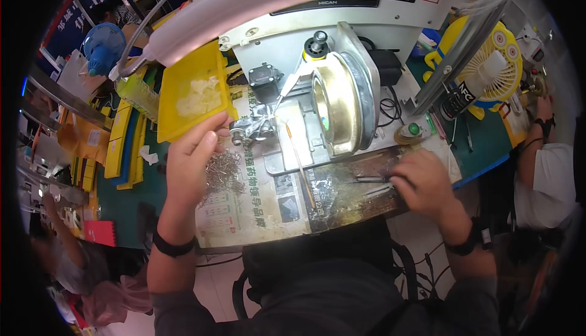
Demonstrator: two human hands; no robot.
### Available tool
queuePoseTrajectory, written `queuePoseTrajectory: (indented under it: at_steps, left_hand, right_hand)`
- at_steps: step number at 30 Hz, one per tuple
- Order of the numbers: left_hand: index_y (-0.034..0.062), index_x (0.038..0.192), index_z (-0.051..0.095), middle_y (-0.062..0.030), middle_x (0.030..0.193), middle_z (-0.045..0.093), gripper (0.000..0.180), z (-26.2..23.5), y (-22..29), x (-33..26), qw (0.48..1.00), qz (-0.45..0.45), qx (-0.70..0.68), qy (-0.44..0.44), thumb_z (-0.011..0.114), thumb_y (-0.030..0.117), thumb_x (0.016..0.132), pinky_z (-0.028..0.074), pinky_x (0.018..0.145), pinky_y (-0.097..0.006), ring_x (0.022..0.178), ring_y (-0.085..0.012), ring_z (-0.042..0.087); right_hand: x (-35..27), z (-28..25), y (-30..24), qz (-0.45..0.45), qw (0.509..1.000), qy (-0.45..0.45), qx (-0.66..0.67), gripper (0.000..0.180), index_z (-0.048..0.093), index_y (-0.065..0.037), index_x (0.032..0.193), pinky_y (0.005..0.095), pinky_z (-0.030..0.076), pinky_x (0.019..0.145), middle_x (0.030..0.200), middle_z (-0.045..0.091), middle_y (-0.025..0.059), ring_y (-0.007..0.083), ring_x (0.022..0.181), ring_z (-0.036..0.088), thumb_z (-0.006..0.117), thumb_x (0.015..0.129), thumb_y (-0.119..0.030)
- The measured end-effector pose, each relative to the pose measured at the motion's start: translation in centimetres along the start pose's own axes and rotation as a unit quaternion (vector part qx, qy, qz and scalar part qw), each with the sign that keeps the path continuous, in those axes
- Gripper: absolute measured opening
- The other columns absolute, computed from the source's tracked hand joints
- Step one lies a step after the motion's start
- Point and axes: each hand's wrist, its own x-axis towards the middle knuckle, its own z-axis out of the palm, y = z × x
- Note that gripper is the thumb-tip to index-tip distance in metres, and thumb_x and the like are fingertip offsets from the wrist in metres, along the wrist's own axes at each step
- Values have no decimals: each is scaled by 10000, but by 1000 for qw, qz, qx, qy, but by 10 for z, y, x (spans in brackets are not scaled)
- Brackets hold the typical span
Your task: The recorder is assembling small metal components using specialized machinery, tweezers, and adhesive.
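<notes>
My left hand point(194, 159) is raised over the newspaper-covered bench point(256, 214), its fingers closed near the lower corner of a yellow plastic tray point(192, 88) and a small metal clamp fixture point(253, 129). Whether it pinches a small part is too fine to tell. A heap of small metal pieces point(223, 171) lies just right of that hand. My right hand point(421, 180) rests knuckles up on the dark stained bench edge, fingertips on thin metal tools point(372, 180). A machine with a large brass-coloured wheel point(336, 110) stands between the hands.
A white lamp arm point(232, 0) crosses the top. A green push button point(414, 129) sits right of the wheel. A yellow desk fan point(497, 67) stands at the right. Yellow and blue trays point(125, 143) lie left. Other people sit at far left and right.
</notes>
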Motion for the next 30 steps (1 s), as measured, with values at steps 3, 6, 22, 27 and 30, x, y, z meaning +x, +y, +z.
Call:
queuePoseTrajectory:
  at_steps: [3,6,22,27,30]
  left_hand:
    - [-83,1307,599,-107,1113,694,398,13,-4,7,973,-132,-169,-88,500,161,1009,492,779,-251,956,-138,634]
    - [-78,1326,585,-95,1095,695,406,16,-7,4,961,-149,-217,-78,510,170,1013,486,769,-240,949,-132,630]
    - [31,975,578,-68,885,599,95,16,25,27,959,45,-262,-100,585,119,1012,426,674,-225,727,-129,539]
    - [15,992,561,-139,1018,642,152,38,33,2,931,16,-346,-116,604,160,1012,524,764,-300,855,-212,638]
    - [8,969,568,-153,998,652,164,40,19,-7,914,12,-382,-141,630,157,997,540,801,-347,879,-241,651]
  right_hand:
    - [4,21,-16,23,999,-23,3,163,698,-67,921,427,472,801,943,632,93,303,908,594,735,802,-173]
    - [0,30,-15,44,998,-46,-7,176,707,-72,935,425,471,824,946,619,93,307,935,582,730,812,-197]
    - [68,39,-115,279,707,-113,640,153,590,-38,1004,250,428,625,779,576,33,78,664,528,552,1022,-185]
    - [103,66,-120,232,726,-20,647,352,566,-16,952,230,351,585,691,452,-22,54,620,382,375,1089,-278]
    - [111,79,-121,236,710,6,663,349,562,-22,919,233,337,575,671,443,-27,53,619,380,385,1091,-269]
